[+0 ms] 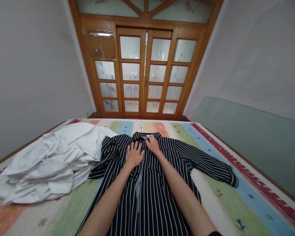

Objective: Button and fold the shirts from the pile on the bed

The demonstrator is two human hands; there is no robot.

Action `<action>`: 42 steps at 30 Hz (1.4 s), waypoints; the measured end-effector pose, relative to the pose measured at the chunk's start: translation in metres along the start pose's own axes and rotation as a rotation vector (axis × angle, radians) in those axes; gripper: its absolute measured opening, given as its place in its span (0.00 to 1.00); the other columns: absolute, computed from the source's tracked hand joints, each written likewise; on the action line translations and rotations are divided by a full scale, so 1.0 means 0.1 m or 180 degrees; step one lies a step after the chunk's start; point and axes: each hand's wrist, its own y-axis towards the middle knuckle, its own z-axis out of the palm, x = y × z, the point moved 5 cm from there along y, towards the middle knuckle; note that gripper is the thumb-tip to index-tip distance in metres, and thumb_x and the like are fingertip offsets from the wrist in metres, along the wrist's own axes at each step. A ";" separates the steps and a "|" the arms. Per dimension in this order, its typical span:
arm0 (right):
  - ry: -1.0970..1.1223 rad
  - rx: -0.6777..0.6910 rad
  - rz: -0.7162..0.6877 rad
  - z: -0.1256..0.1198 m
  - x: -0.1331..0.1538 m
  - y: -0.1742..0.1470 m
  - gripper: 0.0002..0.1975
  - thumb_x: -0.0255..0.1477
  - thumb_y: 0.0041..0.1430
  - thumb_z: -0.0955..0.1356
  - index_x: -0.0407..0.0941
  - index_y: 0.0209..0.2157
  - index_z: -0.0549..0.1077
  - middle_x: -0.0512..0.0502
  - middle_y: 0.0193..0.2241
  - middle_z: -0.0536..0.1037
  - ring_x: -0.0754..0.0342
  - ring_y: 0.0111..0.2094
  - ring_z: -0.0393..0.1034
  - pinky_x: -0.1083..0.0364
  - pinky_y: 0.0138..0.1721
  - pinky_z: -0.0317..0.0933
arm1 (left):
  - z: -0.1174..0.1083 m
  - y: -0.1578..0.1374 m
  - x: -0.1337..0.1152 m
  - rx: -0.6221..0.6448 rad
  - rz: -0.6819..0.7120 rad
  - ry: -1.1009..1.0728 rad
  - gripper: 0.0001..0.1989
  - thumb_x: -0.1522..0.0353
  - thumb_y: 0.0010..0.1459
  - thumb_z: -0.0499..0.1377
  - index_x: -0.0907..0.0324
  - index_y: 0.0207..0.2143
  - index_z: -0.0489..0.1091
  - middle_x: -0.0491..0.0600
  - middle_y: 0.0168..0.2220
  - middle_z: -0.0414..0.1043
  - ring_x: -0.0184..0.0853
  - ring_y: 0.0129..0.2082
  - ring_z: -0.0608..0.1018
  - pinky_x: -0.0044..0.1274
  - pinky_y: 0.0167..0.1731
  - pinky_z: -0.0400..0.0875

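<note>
A black shirt with white stripes (157, 186) lies face up, its collar toward the far side and its front edges slightly apart lower down. Flat on the chest, left of the front opening, rests my left hand (134, 155) with its fingers spread. My right hand (152, 144) is just below the collar (137, 135), its fingers curled in on the shirt's front edge; the fingertips are partly hidden. The sleeve on the right (208, 162) stretches outward, while the one on the left (103, 157) is bunched and folded.
Left of the shirt lies a crumpled heap of white cloth (54, 160), touching its sleeve. A colourful striped cover (226, 209) is spread beneath everything. Beyond the far edge stand wooden doors with glass panes (144, 72). A pale green panel (248, 127) leans by the right wall.
</note>
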 end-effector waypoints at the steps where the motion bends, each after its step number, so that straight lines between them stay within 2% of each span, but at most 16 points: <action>1: 0.0174 -0.0086 -0.0070 -0.02 -0.01 -0.01 0.11 0.25 0.62 0.60 0.43 0.38 0.74 0.43 0.41 0.73 0.52 0.42 0.69 0.56 0.44 0.60 | 0.00 -0.03 -0.02 -0.0021 -0.0030 -0.0021 0.27 0.57 0.64 0.45 0.54 0.63 0.58 0.53 0.66 0.55 0.51 0.66 0.53 0.44 0.63 0.45; 4: 0.0702 -0.0316 -0.0250 -0.07 -0.04 -0.04 0.10 0.23 0.60 0.60 0.43 0.33 0.73 0.45 0.36 0.73 0.53 0.41 0.68 0.56 0.45 0.59 | -0.05 -0.06 -0.05 -0.0064 -0.0149 -0.0148 0.25 0.59 0.64 0.47 0.58 0.60 0.62 0.56 0.64 0.59 0.51 0.65 0.56 0.43 0.62 0.47; 8: 0.1104 -0.0482 -0.0314 -0.11 -0.06 -0.08 0.10 0.23 0.58 0.61 0.45 0.28 0.71 0.47 0.32 0.73 0.54 0.38 0.68 0.56 0.45 0.60 | -0.26 0.08 0.02 -0.0381 -0.0380 -0.0298 0.18 0.68 0.64 0.45 0.62 0.48 0.70 0.58 0.50 0.71 0.45 0.52 0.69 0.36 0.53 0.61; 10: 0.1170 -0.0531 -0.0297 -0.12 -0.07 -0.09 0.10 0.23 0.57 0.61 0.45 0.27 0.71 0.47 0.31 0.73 0.54 0.37 0.68 0.56 0.44 0.60 | -0.38 0.22 0.05 -0.0567 -0.0246 -0.0218 0.17 0.73 0.62 0.46 0.62 0.48 0.69 0.57 0.47 0.71 0.43 0.50 0.70 0.33 0.51 0.63; 12: 0.1230 -0.0561 -0.0282 -0.13 -0.07 -0.09 0.11 0.23 0.57 0.60 0.45 0.27 0.72 0.47 0.31 0.74 0.54 0.37 0.69 0.56 0.45 0.61 | -0.44 0.39 0.07 -0.0586 0.0090 -0.0139 0.20 0.76 0.59 0.47 0.61 0.52 0.67 0.57 0.51 0.69 0.43 0.52 0.68 0.33 0.52 0.62; 15: 0.1278 -0.0619 -0.0186 -0.11 -0.10 -0.07 0.12 0.22 0.56 0.60 0.44 0.30 0.74 0.46 0.33 0.75 0.53 0.39 0.70 0.55 0.46 0.61 | -0.38 0.61 0.08 -0.0299 0.0613 -0.0119 0.22 0.77 0.58 0.49 0.57 0.54 0.66 0.55 0.57 0.65 0.43 0.56 0.64 0.34 0.54 0.61; 17: 0.1244 -0.0667 -0.0092 -0.10 -0.13 -0.06 0.12 0.21 0.54 0.60 0.43 0.32 0.75 0.45 0.35 0.76 0.53 0.39 0.70 0.55 0.46 0.62 | -0.28 0.71 0.09 -0.0051 0.0757 -0.0096 0.19 0.75 0.59 0.50 0.56 0.50 0.70 0.54 0.56 0.67 0.44 0.58 0.63 0.36 0.54 0.60; 21: 0.1145 -0.0735 -0.0029 -0.08 -0.19 -0.05 0.11 0.21 0.53 0.62 0.43 0.32 0.76 0.44 0.34 0.76 0.52 0.37 0.71 0.54 0.45 0.63 | -0.15 0.85 0.12 0.0118 0.0490 -0.0231 0.11 0.71 0.61 0.53 0.56 0.40 0.74 0.54 0.47 0.75 0.44 0.54 0.68 0.38 0.55 0.57; 25: 0.1256 -0.0743 -0.0077 -0.07 -0.19 -0.05 0.10 0.25 0.57 0.64 0.44 0.35 0.77 0.44 0.35 0.78 0.52 0.36 0.72 0.53 0.43 0.65 | -0.15 0.98 0.11 -0.0008 0.0072 -0.0696 0.09 0.66 0.60 0.56 0.56 0.41 0.74 0.52 0.44 0.77 0.42 0.49 0.74 0.35 0.53 0.59; 30: 0.1400 -0.0811 -0.0161 -0.10 -0.15 -0.08 0.09 0.26 0.58 0.64 0.45 0.35 0.77 0.44 0.36 0.79 0.51 0.40 0.72 0.53 0.45 0.64 | -0.19 1.13 0.08 -0.0091 -0.0265 -0.0871 0.09 0.67 0.57 0.59 0.59 0.38 0.76 0.53 0.42 0.79 0.44 0.47 0.76 0.36 0.53 0.60; 35: 0.1354 -0.0785 -0.0316 -0.12 -0.12 -0.08 0.09 0.25 0.58 0.64 0.45 0.34 0.77 0.44 0.35 0.78 0.52 0.39 0.72 0.53 0.44 0.64 | -0.12 1.16 0.03 0.0215 -0.0065 -0.1087 0.06 0.70 0.53 0.61 0.56 0.34 0.78 0.49 0.39 0.80 0.40 0.45 0.78 0.29 0.49 0.66; 38: 0.1312 -0.0750 -0.0299 -0.11 -0.12 -0.08 0.08 0.24 0.57 0.64 0.45 0.33 0.77 0.44 0.35 0.78 0.51 0.39 0.72 0.53 0.45 0.64 | -0.08 1.11 0.05 0.0299 0.0048 -0.1287 0.09 0.72 0.53 0.60 0.56 0.36 0.78 0.48 0.41 0.80 0.37 0.45 0.78 0.25 0.48 0.68; 42: 0.1433 -0.0730 -0.0239 -0.11 -0.12 -0.08 0.08 0.25 0.57 0.64 0.45 0.34 0.76 0.44 0.36 0.79 0.52 0.38 0.73 0.54 0.44 0.65 | -0.02 1.00 0.09 0.0213 0.0064 -0.1522 0.12 0.73 0.56 0.57 0.59 0.41 0.77 0.50 0.46 0.78 0.35 0.47 0.77 0.25 0.52 0.67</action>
